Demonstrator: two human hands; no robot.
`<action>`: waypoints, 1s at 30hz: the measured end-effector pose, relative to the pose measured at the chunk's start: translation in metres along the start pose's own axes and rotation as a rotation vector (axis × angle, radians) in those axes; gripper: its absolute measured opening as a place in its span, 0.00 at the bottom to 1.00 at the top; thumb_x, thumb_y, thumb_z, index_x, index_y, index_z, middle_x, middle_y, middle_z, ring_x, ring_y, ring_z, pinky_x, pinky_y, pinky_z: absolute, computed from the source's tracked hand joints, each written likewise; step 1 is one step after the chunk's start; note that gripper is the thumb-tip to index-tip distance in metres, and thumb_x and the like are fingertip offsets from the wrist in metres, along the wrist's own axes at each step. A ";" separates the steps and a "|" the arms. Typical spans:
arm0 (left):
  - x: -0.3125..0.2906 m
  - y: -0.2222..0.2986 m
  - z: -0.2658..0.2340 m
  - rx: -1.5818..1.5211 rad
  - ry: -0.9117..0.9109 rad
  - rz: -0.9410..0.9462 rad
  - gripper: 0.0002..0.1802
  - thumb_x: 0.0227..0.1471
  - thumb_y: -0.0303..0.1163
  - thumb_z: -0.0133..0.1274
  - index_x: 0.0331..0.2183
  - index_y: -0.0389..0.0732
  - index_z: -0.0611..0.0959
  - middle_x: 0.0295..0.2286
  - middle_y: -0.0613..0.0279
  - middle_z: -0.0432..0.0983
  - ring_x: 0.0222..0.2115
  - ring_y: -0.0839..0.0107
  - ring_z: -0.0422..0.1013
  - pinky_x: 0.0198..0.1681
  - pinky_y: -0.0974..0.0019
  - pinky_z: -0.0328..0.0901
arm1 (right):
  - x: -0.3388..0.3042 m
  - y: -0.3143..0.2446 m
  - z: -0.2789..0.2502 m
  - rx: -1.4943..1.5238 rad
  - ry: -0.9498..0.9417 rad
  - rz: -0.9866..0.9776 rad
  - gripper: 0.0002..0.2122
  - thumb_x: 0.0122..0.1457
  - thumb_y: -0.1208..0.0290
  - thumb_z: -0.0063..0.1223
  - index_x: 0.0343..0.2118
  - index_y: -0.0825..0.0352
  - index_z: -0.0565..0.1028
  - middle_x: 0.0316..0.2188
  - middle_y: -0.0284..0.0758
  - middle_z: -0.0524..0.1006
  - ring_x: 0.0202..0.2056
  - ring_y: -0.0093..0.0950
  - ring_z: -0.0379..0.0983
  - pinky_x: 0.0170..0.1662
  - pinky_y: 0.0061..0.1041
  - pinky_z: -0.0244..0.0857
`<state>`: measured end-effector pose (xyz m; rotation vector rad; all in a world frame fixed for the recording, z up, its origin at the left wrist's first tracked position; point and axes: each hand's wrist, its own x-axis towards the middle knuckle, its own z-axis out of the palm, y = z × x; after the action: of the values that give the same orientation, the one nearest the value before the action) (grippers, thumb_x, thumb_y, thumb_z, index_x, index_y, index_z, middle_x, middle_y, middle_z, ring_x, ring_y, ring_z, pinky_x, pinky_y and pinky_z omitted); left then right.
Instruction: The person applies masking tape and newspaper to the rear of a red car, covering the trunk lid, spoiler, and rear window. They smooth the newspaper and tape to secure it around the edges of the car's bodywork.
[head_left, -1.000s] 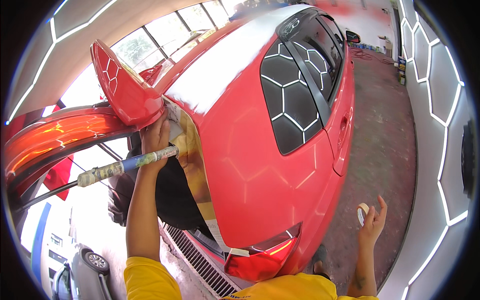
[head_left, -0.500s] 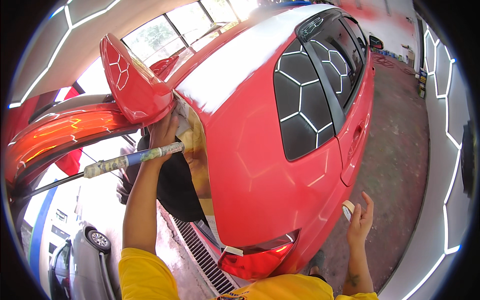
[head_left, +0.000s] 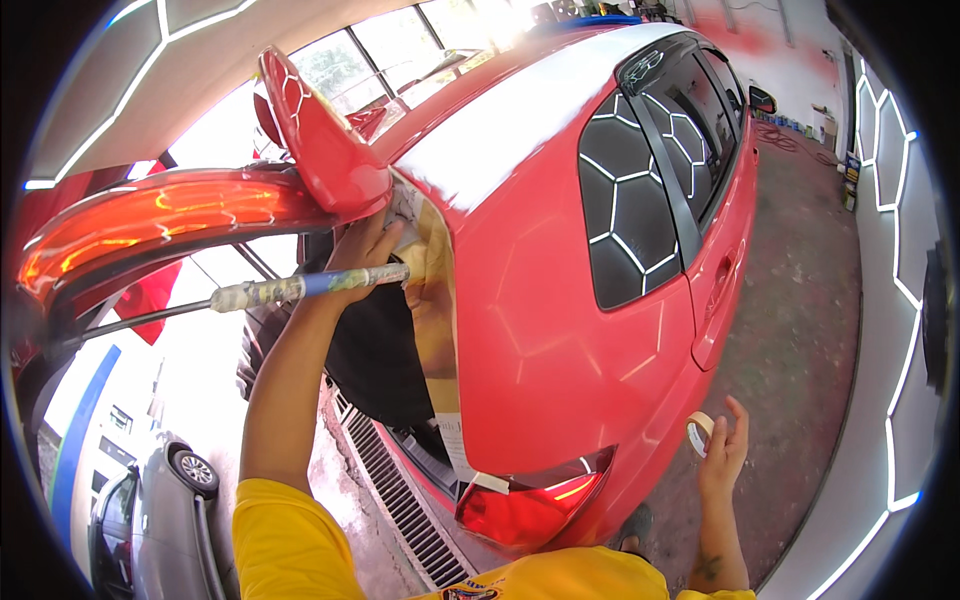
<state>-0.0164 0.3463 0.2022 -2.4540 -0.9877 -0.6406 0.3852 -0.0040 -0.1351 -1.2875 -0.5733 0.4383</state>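
My left hand [head_left: 360, 250] reaches up into the rear opening of a red car [head_left: 540, 350]. Its fingers lie stretched out against masking paper [head_left: 435, 325] along the opening's edge, just under the raised tailgate [head_left: 335, 150]. A tailgate strut [head_left: 310, 285] wrapped in printed paper crosses in front of my left wrist and hides part of the hand. Low on the right, beside the car's rear corner, my right hand [head_left: 724, 450] is closed on a roll of masking tape [head_left: 700, 430]. A tape strip [head_left: 490, 483] sticks to the top of the red tail light [head_left: 540, 505].
White primer-like coating [head_left: 500, 130] covers the roof edge. A floor grate [head_left: 400, 500] runs below the opening, and a grey car [head_left: 155, 520] stands at lower left. Along the right is a wall with hexagonal light strips [head_left: 900, 270]. Cans [head_left: 851, 170] stand against it.
The car and tailgate appear farther right in the picture as the view shifts. My left hand stays at the opening's edge. The tape roll in my right hand has turned slightly, showing its hole.
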 end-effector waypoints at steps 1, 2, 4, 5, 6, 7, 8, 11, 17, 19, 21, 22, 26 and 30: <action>0.004 -0.002 0.000 -0.015 -0.017 0.010 0.30 0.76 0.43 0.43 0.70 0.38 0.71 0.69 0.41 0.65 0.70 0.44 0.59 0.75 0.49 0.49 | -0.002 -0.001 -0.002 0.023 -0.005 0.015 0.19 0.78 0.68 0.48 0.68 0.65 0.69 0.30 0.25 0.75 0.26 0.11 0.63 0.29 0.15 0.53; 0.009 -0.005 -0.006 -0.022 -0.031 0.018 0.30 0.75 0.43 0.44 0.70 0.38 0.72 0.68 0.41 0.66 0.70 0.45 0.60 0.75 0.49 0.50 | -0.004 -0.003 -0.004 0.050 -0.012 0.032 0.19 0.78 0.68 0.48 0.68 0.65 0.69 0.30 0.24 0.75 0.26 0.11 0.63 0.29 0.15 0.54; 0.019 0.003 -0.030 -0.217 -0.176 -0.070 0.31 0.75 0.44 0.46 0.70 0.37 0.71 0.68 0.42 0.67 0.71 0.46 0.59 0.76 0.50 0.47 | -0.007 -0.012 -0.010 0.117 -0.044 0.081 0.21 0.78 0.67 0.49 0.70 0.65 0.67 0.30 0.24 0.74 0.28 0.10 0.64 0.30 0.15 0.54; 0.023 0.008 -0.035 -0.322 -0.251 -0.102 0.32 0.74 0.45 0.47 0.70 0.37 0.70 0.68 0.43 0.67 0.71 0.47 0.59 0.76 0.50 0.46 | -0.011 -0.016 -0.009 0.109 -0.026 0.064 0.23 0.77 0.68 0.51 0.71 0.65 0.65 0.30 0.24 0.75 0.29 0.10 0.64 0.31 0.15 0.55; 0.020 0.008 -0.031 -0.258 -0.244 -0.076 0.33 0.74 0.44 0.49 0.71 0.36 0.68 0.69 0.46 0.66 0.73 0.51 0.58 0.77 0.49 0.43 | -0.016 -0.022 -0.006 0.101 -0.007 0.047 0.24 0.76 0.69 0.53 0.72 0.65 0.64 0.30 0.24 0.75 0.30 0.11 0.65 0.32 0.15 0.57; 0.015 0.008 -0.023 -0.123 -0.163 0.002 0.34 0.73 0.44 0.48 0.72 0.38 0.66 0.70 0.46 0.65 0.73 0.52 0.57 0.76 0.46 0.45 | -0.020 -0.027 -0.004 0.093 0.015 0.030 0.27 0.75 0.70 0.55 0.73 0.64 0.62 0.30 0.23 0.75 0.31 0.11 0.65 0.33 0.15 0.58; 0.009 0.009 -0.010 0.016 -0.088 0.080 0.34 0.73 0.43 0.48 0.72 0.39 0.65 0.71 0.47 0.64 0.73 0.52 0.57 0.75 0.44 0.46 | -0.024 -0.025 -0.009 -0.018 0.021 -0.041 0.28 0.72 0.72 0.56 0.73 0.65 0.62 0.32 0.25 0.77 0.32 0.13 0.68 0.37 0.16 0.61; -0.011 0.000 0.016 0.167 0.019 0.137 0.35 0.73 0.42 0.47 0.74 0.41 0.63 0.73 0.51 0.60 0.74 0.57 0.56 0.75 0.39 0.45 | -0.037 -0.028 -0.017 -0.250 0.027 -0.157 0.33 0.68 0.78 0.58 0.74 0.65 0.60 0.35 0.28 0.83 0.35 0.16 0.73 0.45 0.19 0.67; -0.021 -0.004 0.039 0.219 0.116 0.111 0.36 0.73 0.42 0.46 0.74 0.38 0.62 0.73 0.50 0.60 0.72 0.57 0.61 0.75 0.35 0.45 | -0.079 -0.064 -0.031 -0.357 0.044 -0.107 0.33 0.69 0.77 0.59 0.74 0.66 0.60 0.38 0.31 0.85 0.35 0.16 0.74 0.48 0.20 0.67; -0.017 0.000 0.036 0.234 0.095 0.114 0.35 0.73 0.42 0.44 0.74 0.37 0.63 0.73 0.49 0.60 0.71 0.56 0.61 0.74 0.34 0.45 | -0.094 -0.068 -0.033 -0.316 0.046 -0.054 0.32 0.69 0.76 0.60 0.74 0.65 0.60 0.38 0.31 0.85 0.36 0.16 0.74 0.48 0.20 0.67; -0.019 -0.003 0.038 0.257 0.127 0.125 0.35 0.72 0.41 0.43 0.74 0.39 0.64 0.73 0.51 0.60 0.73 0.56 0.58 0.74 0.29 0.44 | -0.105 -0.066 -0.033 -0.305 0.034 -0.123 0.32 0.70 0.75 0.60 0.74 0.65 0.60 0.38 0.31 0.85 0.36 0.16 0.75 0.48 0.20 0.68; -0.019 -0.008 0.040 0.172 0.139 0.090 0.35 0.72 0.41 0.44 0.74 0.41 0.64 0.73 0.51 0.61 0.73 0.55 0.58 0.74 0.30 0.44 | -0.111 -0.067 -0.033 -0.296 0.023 -0.159 0.32 0.70 0.75 0.60 0.74 0.65 0.60 0.38 0.31 0.85 0.36 0.17 0.75 0.48 0.20 0.68; -0.029 -0.006 0.025 -0.255 0.283 -0.061 0.29 0.71 0.40 0.48 0.69 0.45 0.72 0.68 0.50 0.67 0.72 0.51 0.58 0.74 0.40 0.48 | -0.141 -0.081 -0.046 -0.367 0.019 -0.171 0.32 0.70 0.77 0.60 0.73 0.65 0.60 0.39 0.33 0.85 0.40 0.19 0.80 0.45 0.18 0.70; -0.097 0.024 0.012 -0.536 0.590 -0.133 0.17 0.69 0.38 0.57 0.54 0.42 0.86 0.57 0.49 0.79 0.63 0.48 0.70 0.68 0.48 0.61 | -0.185 -0.083 -0.075 -0.400 0.065 -0.077 0.30 0.69 0.77 0.59 0.72 0.66 0.62 0.40 0.38 0.86 0.46 0.22 0.83 0.46 0.19 0.71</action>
<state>-0.0580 0.2852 0.1334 -2.3661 -0.8040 -1.7399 0.2855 -0.1919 -0.0960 -1.6478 -0.6754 0.2214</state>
